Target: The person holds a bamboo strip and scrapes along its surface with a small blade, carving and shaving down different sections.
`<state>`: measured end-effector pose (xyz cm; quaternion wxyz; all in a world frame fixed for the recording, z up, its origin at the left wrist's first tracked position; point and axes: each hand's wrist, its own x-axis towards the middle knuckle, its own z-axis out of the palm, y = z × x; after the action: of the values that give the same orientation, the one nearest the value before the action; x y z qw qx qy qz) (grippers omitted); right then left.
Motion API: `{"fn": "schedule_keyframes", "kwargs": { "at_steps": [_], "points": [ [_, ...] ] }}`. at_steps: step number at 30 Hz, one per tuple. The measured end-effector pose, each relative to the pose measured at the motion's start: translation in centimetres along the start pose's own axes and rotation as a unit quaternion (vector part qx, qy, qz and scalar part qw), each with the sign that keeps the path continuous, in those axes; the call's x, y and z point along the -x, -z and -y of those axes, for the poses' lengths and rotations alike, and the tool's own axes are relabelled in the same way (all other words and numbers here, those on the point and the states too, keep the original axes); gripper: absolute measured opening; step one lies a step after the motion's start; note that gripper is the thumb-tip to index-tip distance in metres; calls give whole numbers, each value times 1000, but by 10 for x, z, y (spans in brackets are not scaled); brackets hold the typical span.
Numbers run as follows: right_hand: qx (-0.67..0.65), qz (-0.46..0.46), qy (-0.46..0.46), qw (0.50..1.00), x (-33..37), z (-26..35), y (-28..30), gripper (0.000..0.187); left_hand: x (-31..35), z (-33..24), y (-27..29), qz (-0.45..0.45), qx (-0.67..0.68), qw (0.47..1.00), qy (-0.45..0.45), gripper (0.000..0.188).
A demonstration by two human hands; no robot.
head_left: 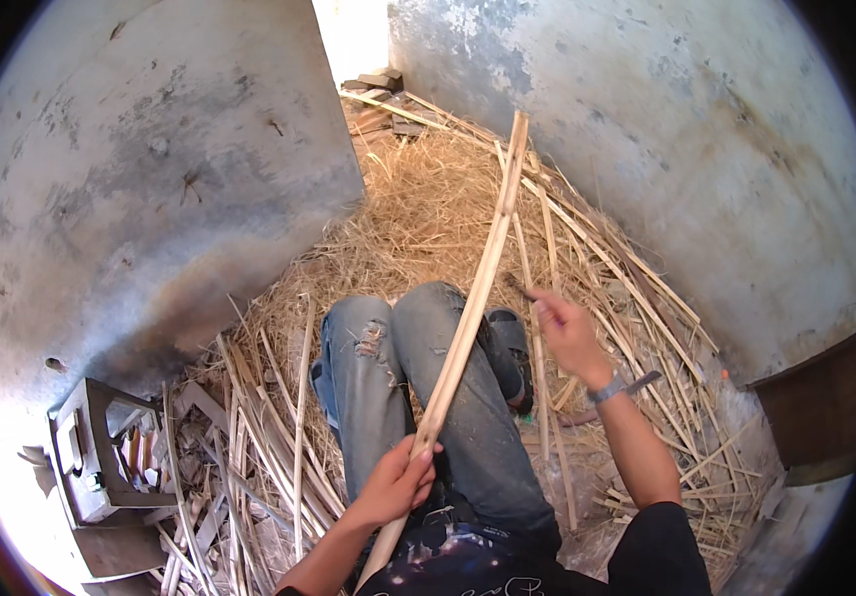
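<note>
A long, pale split bamboo strip [477, 308] slants across my lap, from beside my waist up toward the far wall. My left hand [400, 484] is closed round its lower part, above my thigh. To the right of the strip and apart from it, my right hand [569, 336] is closed, with a thin dark tool [518, 287] sticking out past its fingers; most of that tool is hidden. Behind my right wrist shows a curved dark piece [642, 381] with a brownish end; whether it belongs to the tool I cannot tell.
Straw-like shavings [428, 199] cover the floor ahead. Several bamboo strips [636, 308] lie along the right wall, and more strips [249, 427] lie to my left. A box-like frame [100, 457] stands at far left. Worn plaster walls [179, 149] close in both sides.
</note>
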<state>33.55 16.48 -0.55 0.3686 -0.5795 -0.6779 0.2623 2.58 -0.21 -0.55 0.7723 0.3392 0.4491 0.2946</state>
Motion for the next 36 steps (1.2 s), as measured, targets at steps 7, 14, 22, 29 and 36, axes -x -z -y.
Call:
{"fn": "schedule_keyframes", "kwargs": {
  "at_steps": [7, 14, 22, 29, 36],
  "points": [
    [157, 164, 47, 973, 56, 52, -36, 54, -34, -15, -11, 21, 74, 997, 3, 25],
    [222, 156, 135, 953, 68, 49, -58, 57, -33, -15, -13, 13, 69, 997, 8, 22],
    [273, 71, 162, 946, 38, 16, -64, 57, -28, -9, -15, -11, 60, 998, 9, 18],
    [268, 85, 139, 949, 20, 18, -52, 59, -29, -9, -10, 5, 93, 995, 16, 18],
    [295, 85, 183, 934, -3, 1, -44, 55, -19, -9, -10, 12, 100, 995, 28, 19]
  ]
}}
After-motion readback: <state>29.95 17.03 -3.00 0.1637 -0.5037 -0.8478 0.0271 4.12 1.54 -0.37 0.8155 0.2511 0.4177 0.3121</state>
